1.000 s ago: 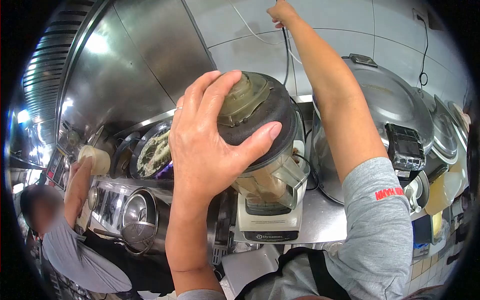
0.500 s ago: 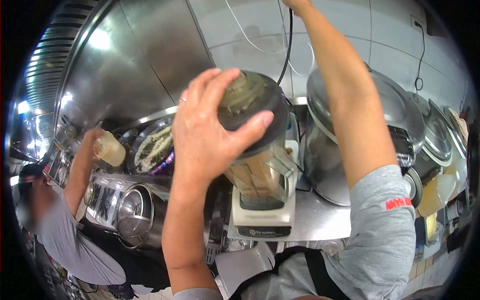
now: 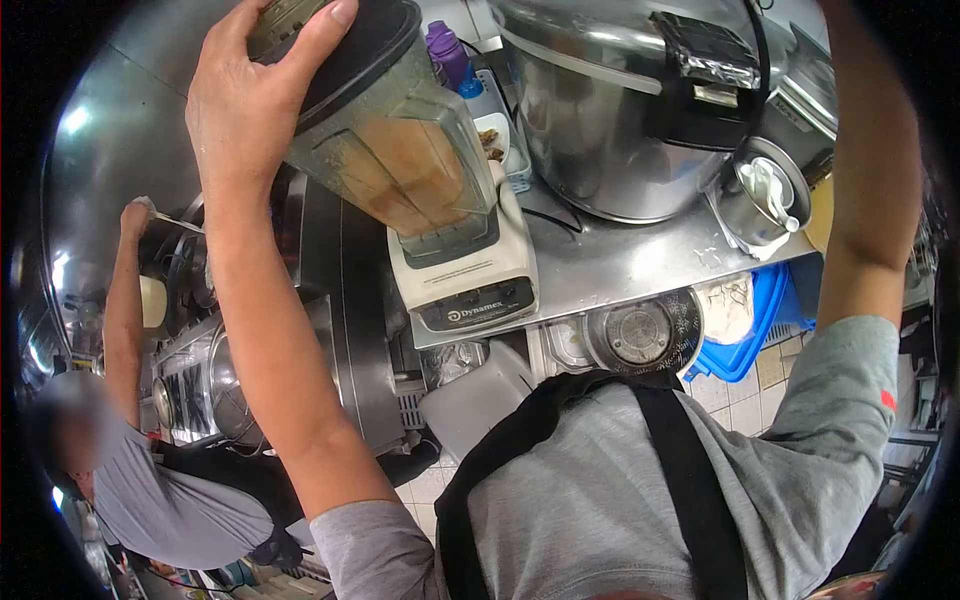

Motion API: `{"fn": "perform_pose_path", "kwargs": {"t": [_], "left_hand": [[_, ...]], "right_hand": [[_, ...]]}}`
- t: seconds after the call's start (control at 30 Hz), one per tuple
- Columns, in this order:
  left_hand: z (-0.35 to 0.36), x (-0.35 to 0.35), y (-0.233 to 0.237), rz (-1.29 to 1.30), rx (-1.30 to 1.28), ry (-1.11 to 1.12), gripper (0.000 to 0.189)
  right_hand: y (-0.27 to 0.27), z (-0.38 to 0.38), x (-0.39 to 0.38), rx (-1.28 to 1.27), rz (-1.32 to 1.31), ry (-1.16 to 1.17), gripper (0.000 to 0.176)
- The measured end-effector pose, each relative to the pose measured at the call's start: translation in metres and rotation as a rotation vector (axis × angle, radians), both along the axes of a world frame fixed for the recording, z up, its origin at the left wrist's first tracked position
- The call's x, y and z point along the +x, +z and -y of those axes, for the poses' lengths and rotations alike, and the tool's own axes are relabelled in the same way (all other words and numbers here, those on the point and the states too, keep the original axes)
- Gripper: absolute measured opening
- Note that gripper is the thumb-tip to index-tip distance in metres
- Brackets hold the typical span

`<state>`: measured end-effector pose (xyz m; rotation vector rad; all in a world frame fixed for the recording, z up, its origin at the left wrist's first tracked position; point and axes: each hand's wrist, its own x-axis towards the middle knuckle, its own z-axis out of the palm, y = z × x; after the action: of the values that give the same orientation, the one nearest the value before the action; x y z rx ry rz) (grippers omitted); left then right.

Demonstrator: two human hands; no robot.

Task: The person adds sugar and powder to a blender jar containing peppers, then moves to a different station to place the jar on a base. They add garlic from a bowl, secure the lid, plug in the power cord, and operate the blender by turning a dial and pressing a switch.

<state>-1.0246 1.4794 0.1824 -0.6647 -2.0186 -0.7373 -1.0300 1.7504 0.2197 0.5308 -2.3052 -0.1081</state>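
My left hand [image 3: 245, 105] is on the black lid [image 3: 375, 50] of a blender, its thumb and fingers around the lid's cap [image 3: 283, 25]. Under the lid, the clear jug [image 3: 400, 180] holds a light brown mixture. The jug sits on a cream-coloured base [image 3: 465, 255] marked Dynamex, near the front edge of the steel counter [image 3: 600, 260]. My right forearm [image 3: 870, 150] reaches up past the top right of the view, so that hand is out of sight.
A large steel cooker [image 3: 590, 120] stands right of the blender, with a purple bottle [image 3: 447, 55] behind. A small pot [image 3: 765, 200] holds a white utensil. Below are a blue tub [image 3: 745, 345] and grey bin [image 3: 480, 400]. At left, a co-worker's hand [image 3: 137, 215] holds a utensil.
The view has tilted down and shifted right. My left hand stays on the blender lid. My right hand, at the top by a black cord before, has left the view.
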Motion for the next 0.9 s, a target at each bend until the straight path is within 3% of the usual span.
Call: {"fn": "perform_pose_path", "kwargs": {"t": [0.17,0.3,0.43,0.53,0.7,0.77,0.83,0.9], "left_hand": [[0.014,-0.026,-0.007,-0.089,-0.032,0.000,0.049],[0.017,-0.033,-0.007,-0.076,-0.020,-0.024,0.051],[0.011,-0.019,-0.005,-0.049,-0.099,0.035,0.051],[0.015,-0.022,-0.011,0.039,-0.087,-0.084,0.050],[0.023,-0.022,-0.018,0.092,-0.160,-0.320,0.050],[0.020,-0.016,-0.035,0.069,-0.154,-0.221,0.050],[0.021,-0.012,-0.039,0.054,-0.149,-0.200,0.051],[0.021,-0.009,-0.037,0.030,-0.153,-0.195,0.052]], "right_hand": [[-0.109,0.009,0.067,0.074,0.324,-0.067,0.020],[-0.220,-0.001,0.058,-0.285,0.539,-0.116,0.020],[-0.307,-0.003,0.071,-0.463,0.635,-0.008,0.021],[-0.340,0.005,0.087,-0.338,0.924,-0.094,0.021],[-0.375,0.001,0.105,-0.126,1.095,0.006,0.019],[-0.372,-0.005,0.114,-0.153,1.290,0.209,0.016],[-0.390,-0.015,0.124,-0.205,1.358,0.222,0.014],[-0.403,-0.020,0.134,-0.073,1.439,0.216,0.014]]}}
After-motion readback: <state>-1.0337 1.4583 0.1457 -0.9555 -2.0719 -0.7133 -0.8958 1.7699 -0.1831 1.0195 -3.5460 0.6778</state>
